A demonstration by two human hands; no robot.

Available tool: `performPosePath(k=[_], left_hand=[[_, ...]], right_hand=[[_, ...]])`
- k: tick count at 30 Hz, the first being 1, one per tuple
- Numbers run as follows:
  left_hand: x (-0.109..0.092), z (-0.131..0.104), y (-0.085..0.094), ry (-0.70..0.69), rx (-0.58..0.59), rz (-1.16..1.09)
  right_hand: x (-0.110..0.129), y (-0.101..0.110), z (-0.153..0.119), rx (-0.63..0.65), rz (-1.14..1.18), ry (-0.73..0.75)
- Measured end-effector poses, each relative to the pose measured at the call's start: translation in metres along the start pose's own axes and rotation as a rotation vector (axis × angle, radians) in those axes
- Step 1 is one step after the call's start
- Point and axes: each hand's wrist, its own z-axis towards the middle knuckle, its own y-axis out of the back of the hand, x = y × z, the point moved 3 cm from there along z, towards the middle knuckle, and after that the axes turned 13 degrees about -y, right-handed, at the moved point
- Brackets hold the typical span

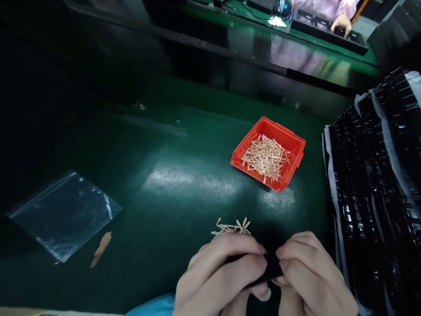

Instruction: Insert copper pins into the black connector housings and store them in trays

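My left hand point(220, 272) and my right hand point(312, 272) are close together at the bottom of the head view. Between their pinched fingers is a small flat black piece point(270, 268), mostly covered by the fingers, so its exact kind does not show. A few pale thin strips point(230, 227) lie on the table just beyond my left hand. Farther off, a red bin point(294, 145) holds a heap of similar pale strips point(265, 159).
A clear plastic bag point(66, 213) and a brown scrap point(101, 249) lie on the green table point(164, 145) at the left. Stacked black trays point(371, 175) rise along the right side. Across a ledge, a co-worker's hand point(342, 24) touches a black tray point(309, 27).
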Motion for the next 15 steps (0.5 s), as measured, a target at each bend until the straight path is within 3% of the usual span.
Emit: performPosePath(k=[3,7,15], left_hand=[[0.002,0.012,-0.001,0.026,-0.106,0.039],[0.0,0.025,-0.011,0.032,-0.126,0.045],[0.001,0.005,-0.011,0.019,-0.118,-0.014]], right_hand=[[-0.008,0.007,-0.002,0.035,0.046,0.02],[-0.011,0.011,0.001,0.057,0.039,0.027],[-0.001,0.013,-0.001,0.057,0.013,0.007]])
